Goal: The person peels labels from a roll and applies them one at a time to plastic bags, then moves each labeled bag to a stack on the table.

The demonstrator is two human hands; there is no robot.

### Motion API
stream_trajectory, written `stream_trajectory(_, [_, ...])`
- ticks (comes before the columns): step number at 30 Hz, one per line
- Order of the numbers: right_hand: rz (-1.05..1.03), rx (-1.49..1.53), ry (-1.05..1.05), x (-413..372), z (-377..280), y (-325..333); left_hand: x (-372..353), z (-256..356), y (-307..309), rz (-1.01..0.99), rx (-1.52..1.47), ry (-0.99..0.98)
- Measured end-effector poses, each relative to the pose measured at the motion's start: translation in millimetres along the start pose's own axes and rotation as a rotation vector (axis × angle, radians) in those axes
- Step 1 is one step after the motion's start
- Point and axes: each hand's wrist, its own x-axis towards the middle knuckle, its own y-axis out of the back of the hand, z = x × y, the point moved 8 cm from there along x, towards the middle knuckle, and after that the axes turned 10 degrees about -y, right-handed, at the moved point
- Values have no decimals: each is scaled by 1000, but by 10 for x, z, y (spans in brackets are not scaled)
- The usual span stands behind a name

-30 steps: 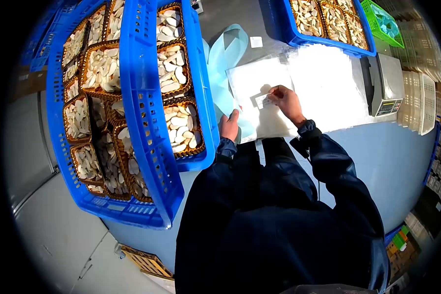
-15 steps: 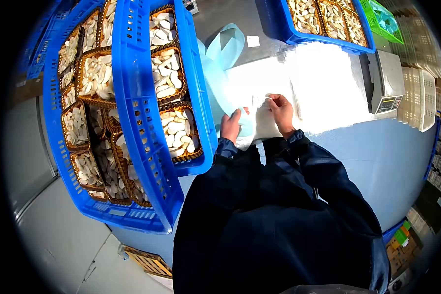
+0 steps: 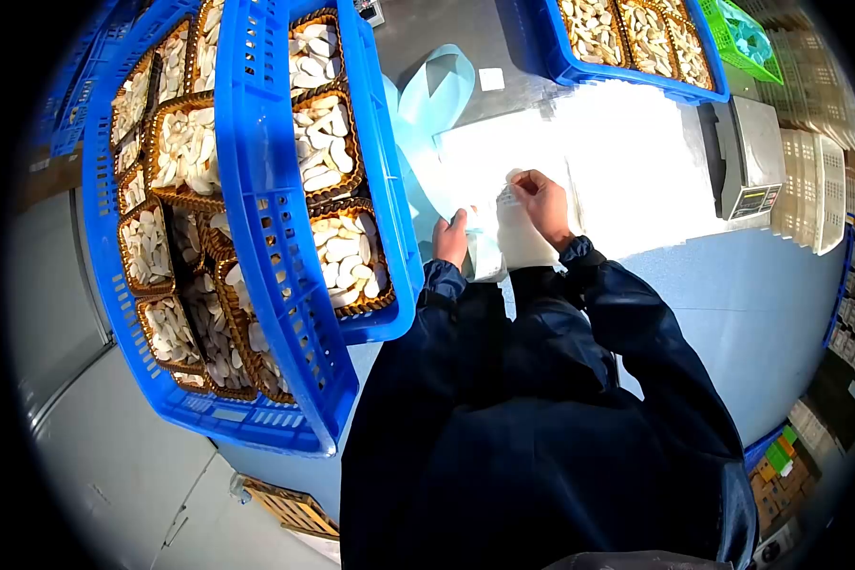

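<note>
My right fingers (image 3: pixel 534 182) pinch white label (image 3: pixel 507 197); left fingers (image 3: pixel 459 220) grip light-blue strip (image 3: pixel 422 161), long axis alongside blue crate (image 3: pixel 387 180), looped end pointing away.

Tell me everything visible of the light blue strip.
The light blue strip is long, flat and thin, like film or backing paper. Its far part bends into a loop on the grey table; the rest runs alongside the blue crate toward the left hand, which appears to touch it. Glare obscures any grip.

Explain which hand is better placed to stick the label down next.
Probably the right hand: it pinches the label over the white sheets, while the left hand is by the blue strip.
</note>
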Motion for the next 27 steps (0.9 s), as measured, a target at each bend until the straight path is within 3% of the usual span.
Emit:
stream_trajectory(5, [80,-138,91,-89,-146,9,62,-169,92,53,134,18])
stream_trajectory(7, [170,-326,122,-167,-237,-1,85,-159,65,8,139,-22])
stream_trajectory(9, [217,-417,175,-259,-370,-13,51,-151,39,84,117,-1])
stream_trajectory(11, [446,-379,183,-395,-476,99,50,-85,107,204,195,-21])
stream_trajectory(13, [307,76,99,-426,-321,5,27,0,50,144,226,-19])
stream_trajectory(14, [-71,255,-2,-376,-164,-335,9,39,32,150,159,-57])
stream_trajectory(15, [-65,255,-13,-354,-48,-325,-30,74,25,153,93,-90])
stream_trajectory(16, [-142,455,-51,-230,40,-310,-12,27,36,101,132,3])
stream_trajectory(17, [-228,651,-71,-8,82,-274,1,-13,-22,43,-53,35])
stream_trajectory(18, [-72,460,154,193,66,16,-8,67,-19,55,-30,16])
stream_trajectory(21, [348,-355,163,40,-281,479,11,-52,-34,68,-87,-9])
stream_trajectory(23, [410,-482,154,-54,-378,526,43,-77,-7,67,-29,38])
stream_trajectory(25, [305,-637,-1,-4,-206,456,32,-34,2,61,27,-11])
stream_trajectory(27, [327,-612,-21,14,-155,488,2,-64,-9,111,-96,11])
